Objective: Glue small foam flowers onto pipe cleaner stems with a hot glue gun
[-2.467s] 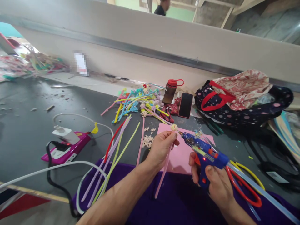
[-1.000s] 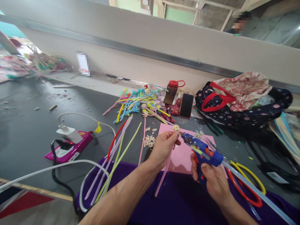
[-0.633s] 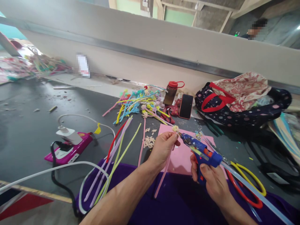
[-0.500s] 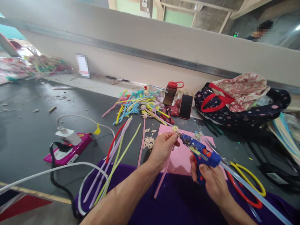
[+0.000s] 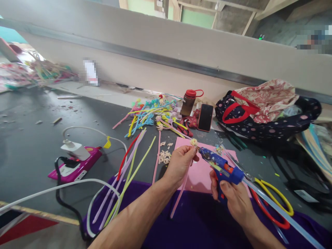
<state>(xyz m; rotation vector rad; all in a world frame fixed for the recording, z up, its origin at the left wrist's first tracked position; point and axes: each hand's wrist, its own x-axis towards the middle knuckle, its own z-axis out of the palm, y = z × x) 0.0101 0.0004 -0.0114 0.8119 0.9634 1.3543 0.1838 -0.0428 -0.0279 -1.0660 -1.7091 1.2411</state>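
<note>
My left hand (image 5: 181, 162) pinches a pink pipe cleaner (image 5: 178, 200) near its top, where a small cream flower-like tuft (image 5: 193, 142) shows above the fingers. The rest of the stem hangs below the hand. Wrapped around the handle of a blue hot glue gun (image 5: 220, 166) is my right hand (image 5: 233, 197). The gun's nozzle points left and reaches the tuft's base; whether it touches cannot be made out. A long clear glue stick (image 5: 282, 211) sticks out of its back. Underneath lies a pink sheet (image 5: 199, 176) with small scraps (image 5: 219, 149).
Scissors (image 5: 275, 197) with red and yellow handles lie right of the sheet. Pale cut pieces (image 5: 164, 157), loose pipe cleaners (image 5: 132, 169) and a power strip (image 5: 77, 166) are to the left. Behind are a pipe-cleaner pile (image 5: 153, 112), bottle (image 5: 188, 102), phone (image 5: 205, 118) and dotted bag (image 5: 269, 124).
Both hands, the glue gun and the pink stem stay almost where they were. In the far background at upper right, a blurred person has shifted to the right.
</note>
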